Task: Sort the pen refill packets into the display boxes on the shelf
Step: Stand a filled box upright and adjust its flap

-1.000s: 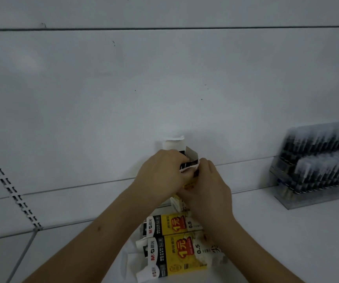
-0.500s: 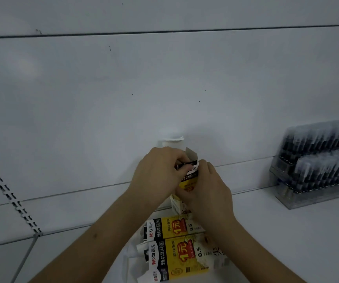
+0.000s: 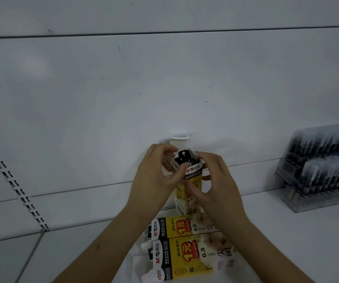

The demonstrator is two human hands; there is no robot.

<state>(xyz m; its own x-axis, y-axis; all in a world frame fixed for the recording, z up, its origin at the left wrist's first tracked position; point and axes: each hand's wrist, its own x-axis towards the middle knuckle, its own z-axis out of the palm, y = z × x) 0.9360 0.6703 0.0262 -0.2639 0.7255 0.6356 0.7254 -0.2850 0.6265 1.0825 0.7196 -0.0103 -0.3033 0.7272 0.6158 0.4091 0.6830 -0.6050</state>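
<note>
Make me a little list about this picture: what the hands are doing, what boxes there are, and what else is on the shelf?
Left hand: fingers curled at the top of the standing box, thumb on its front
Right hand: curled round the same box from the right
Standing box: yellow and white, upright against the back wall, top open, dark refill ends showing
Lying boxes: two, flat in front, a far one and a near one
Clear display case: right side, rows of dark pens
Shelf: white

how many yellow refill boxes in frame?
3. One upright yellow-and-white cardboard box, top open, stands at the back panel between the left hand and right hand. Two more lie flat in front: nearer one, farther one. The arms may hide others.
</note>
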